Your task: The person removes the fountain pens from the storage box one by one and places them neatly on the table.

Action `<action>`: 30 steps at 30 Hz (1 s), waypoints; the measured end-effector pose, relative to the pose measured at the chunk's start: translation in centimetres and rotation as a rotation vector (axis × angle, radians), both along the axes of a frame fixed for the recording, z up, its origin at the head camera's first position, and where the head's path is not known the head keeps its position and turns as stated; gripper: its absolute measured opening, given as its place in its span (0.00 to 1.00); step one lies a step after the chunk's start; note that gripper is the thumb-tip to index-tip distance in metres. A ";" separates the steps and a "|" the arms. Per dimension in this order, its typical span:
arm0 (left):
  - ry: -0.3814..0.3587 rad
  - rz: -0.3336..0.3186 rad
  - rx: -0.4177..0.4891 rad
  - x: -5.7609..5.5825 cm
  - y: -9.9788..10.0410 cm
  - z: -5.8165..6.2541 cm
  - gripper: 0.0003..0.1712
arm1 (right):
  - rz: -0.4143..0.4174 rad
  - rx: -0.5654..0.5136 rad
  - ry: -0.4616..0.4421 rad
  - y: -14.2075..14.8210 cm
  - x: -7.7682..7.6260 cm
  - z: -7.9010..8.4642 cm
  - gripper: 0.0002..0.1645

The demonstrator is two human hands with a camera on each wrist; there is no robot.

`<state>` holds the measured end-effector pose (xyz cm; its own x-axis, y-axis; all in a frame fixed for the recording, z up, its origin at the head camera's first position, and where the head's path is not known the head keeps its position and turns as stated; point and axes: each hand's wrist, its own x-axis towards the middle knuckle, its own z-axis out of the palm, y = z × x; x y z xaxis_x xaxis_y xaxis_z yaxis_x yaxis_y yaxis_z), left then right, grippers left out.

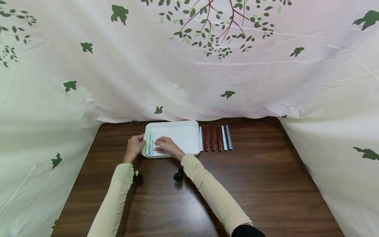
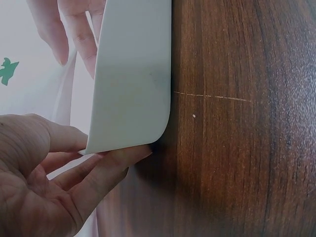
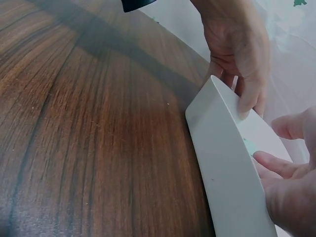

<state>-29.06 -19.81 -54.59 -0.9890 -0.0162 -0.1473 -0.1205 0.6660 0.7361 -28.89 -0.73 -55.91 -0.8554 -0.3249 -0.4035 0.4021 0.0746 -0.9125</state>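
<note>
A white tray [image 1: 185, 138] lies near the table's back edge. My left hand [image 1: 135, 144] grips its left end; in the left wrist view the thumb is over the rim and the fingers lie against the outer wall. Inside, along that end, lie light green pens [image 1: 147, 143] and a light blue pen [image 1: 152, 144], side by side. My right hand [image 1: 168, 146] is over the tray just right of these pens. The right wrist view shows its thumb and fingers apart, holding nothing, with a fingertip close to a pale green end [image 3: 249, 146] inside the tray.
Right of the tray, a row of pens lies on the wooden table [image 1: 251, 184]: a light blue pen [image 1: 201, 139], three dark red pens [image 1: 212, 139], another light blue pen [image 1: 224, 138] and a blue pen [image 1: 229, 137]. A patterned curtain [image 1: 189, 82] hangs behind.
</note>
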 end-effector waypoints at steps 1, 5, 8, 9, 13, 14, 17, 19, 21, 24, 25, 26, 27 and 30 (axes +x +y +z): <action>0.000 -0.001 0.001 0.0 0.0 0.0 0.28 | 0.002 0.002 0.001 0.0 0.0 0.1 0.21; -0.016 0.004 -0.002 0.0 0.2 0.0 0.28 | 0.018 0.012 -0.010 -0.1 -0.1 0.1 0.19; -0.022 0.013 -0.001 -0.1 0.3 0.0 0.28 | 0.030 0.032 -0.013 0.0 -0.2 0.3 0.20; -0.019 0.011 -0.001 -0.1 0.3 0.0 0.28 | 0.035 0.041 -0.009 -0.1 -0.3 0.4 0.21; -0.002 0.005 -0.007 -0.4 0.1 0.0 0.28 | 0.060 0.091 0.027 -0.4 -0.6 0.8 0.23; 0.001 0.003 -0.010 -0.4 0.1 -0.1 0.28 | 0.069 0.108 0.037 -0.6 -0.7 0.9 0.24; -0.001 -0.002 -0.016 -0.5 0.0 -0.1 0.27 | 0.071 0.162 0.056 -1.1 -0.6 1.1 0.24; -0.005 -0.002 -0.012 -0.5 -0.1 -0.2 0.27 | 0.050 0.198 0.061 -1.6 -0.5 1.3 0.23; -0.006 -0.001 -0.005 -0.5 -0.2 -0.2 0.28 | 0.026 0.242 0.074 -2.1 -0.4 1.3 0.22; -0.004 -0.002 0.005 -0.4 -0.2 -0.2 0.28 | 0.002 0.310 0.102 -2.7 -0.3 1.3 0.22; -0.003 -0.001 0.005 -0.5 -0.3 -0.3 0.28 | 0.002 0.334 0.114 -2.9 -0.3 1.3 0.22; -0.002 -0.001 0.007 -0.5 -0.3 -0.3 0.28 | 0.007 0.364 0.127 -3.0 -0.2 1.4 0.22; -0.004 -0.004 0.007 -0.5 -0.3 -0.3 0.28 | 0.012 0.395 0.142 -3.2 -0.2 1.4 0.23; -0.009 -0.002 0.003 -0.5 -0.3 -0.4 0.28 | 0.039 0.480 0.181 -3.4 0.0 1.5 0.22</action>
